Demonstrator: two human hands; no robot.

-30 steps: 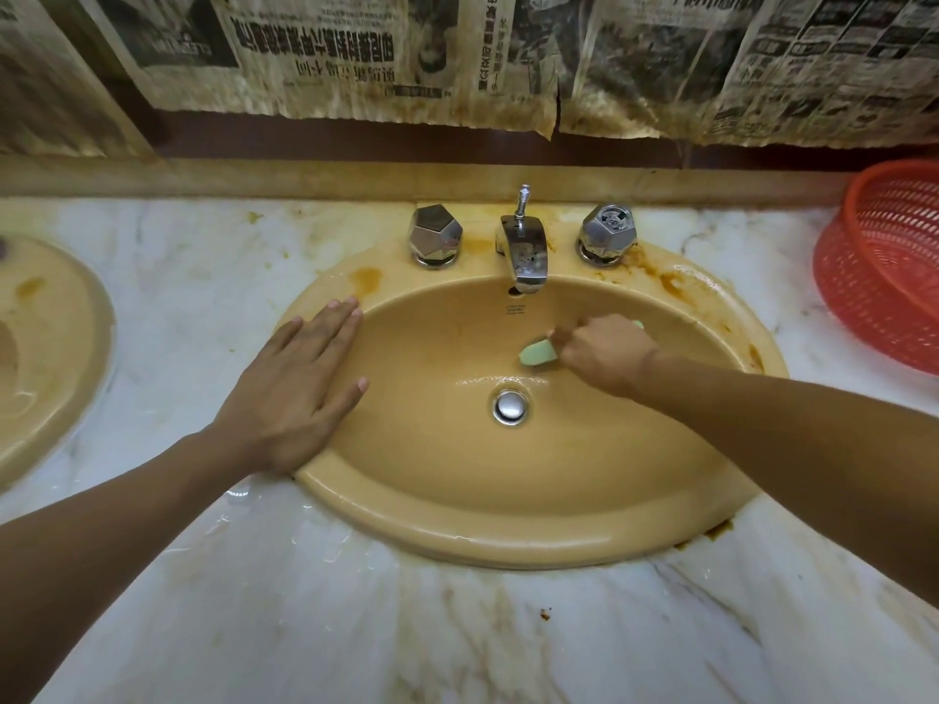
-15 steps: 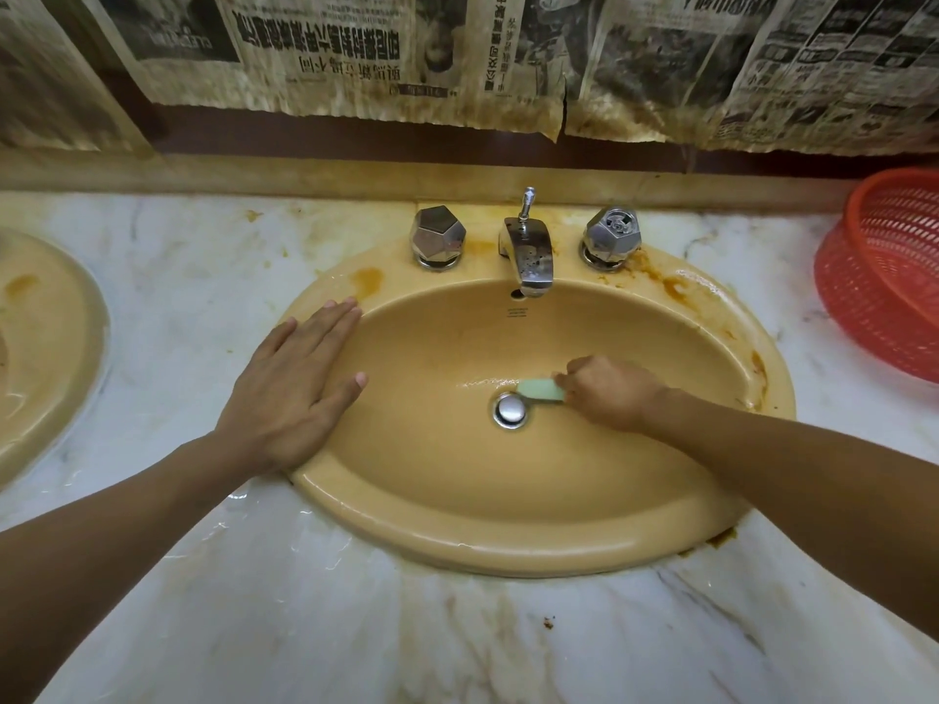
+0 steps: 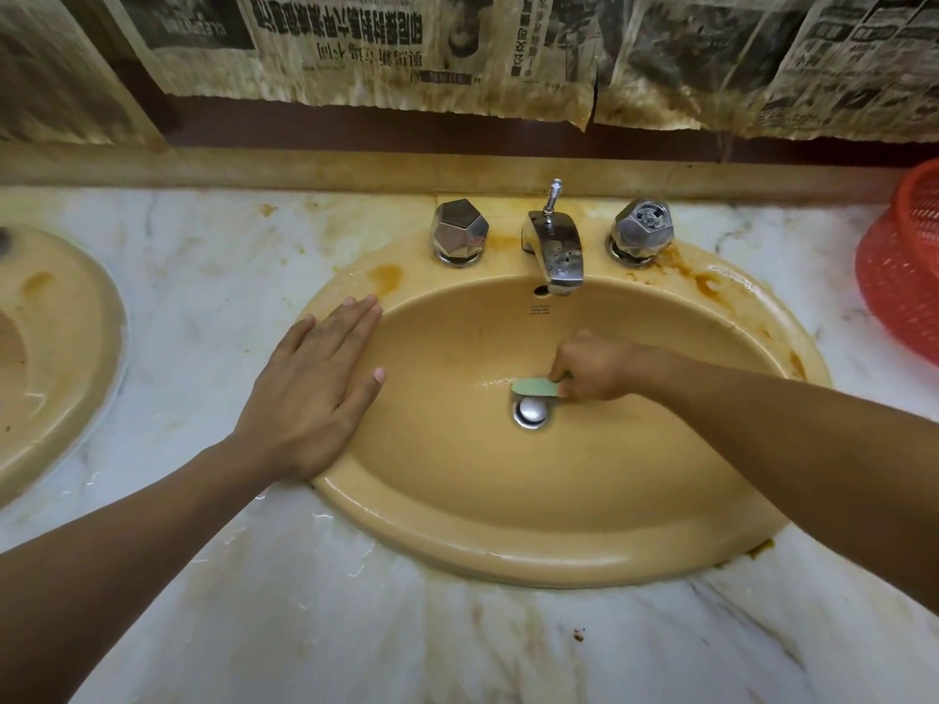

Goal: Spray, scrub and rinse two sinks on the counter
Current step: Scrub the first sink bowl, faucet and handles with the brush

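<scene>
Since a second before, the right hand point(image 3: 594, 368) had drawn the green scrub pad point(image 3: 536, 387) down from the back slope of the basin to the drain point(image 3: 532, 411), while the left hand point(image 3: 315, 393) had kept its place. Far to the left of the left hand, the second sink point(image 3: 56, 348) showed only its right part, cut off by the frame edge. A strip of wet marble counter point(image 3: 213, 297) lay bare between it and that hand. The left hand lay flat on the left rim of the near sink point(image 3: 508, 546), fingers straight and together, holding nothing, its thumb reaching over the rim's inner edge. Between the two hands the basin floor lay open. The pad stuck out just left of the right hand's knuckles, its free end over the drain's far edge, and the fingers were curled round its other end. Beyond that hand stood the faucet point(image 3: 556, 251), between the left knob point(image 3: 459, 231) and the right knob point(image 3: 641, 230), well apart from it. To the right of the forearm the rust-stained rim ran on, and a red basket point(image 3: 899, 276) stood well to the right, cut by the frame edge.
</scene>
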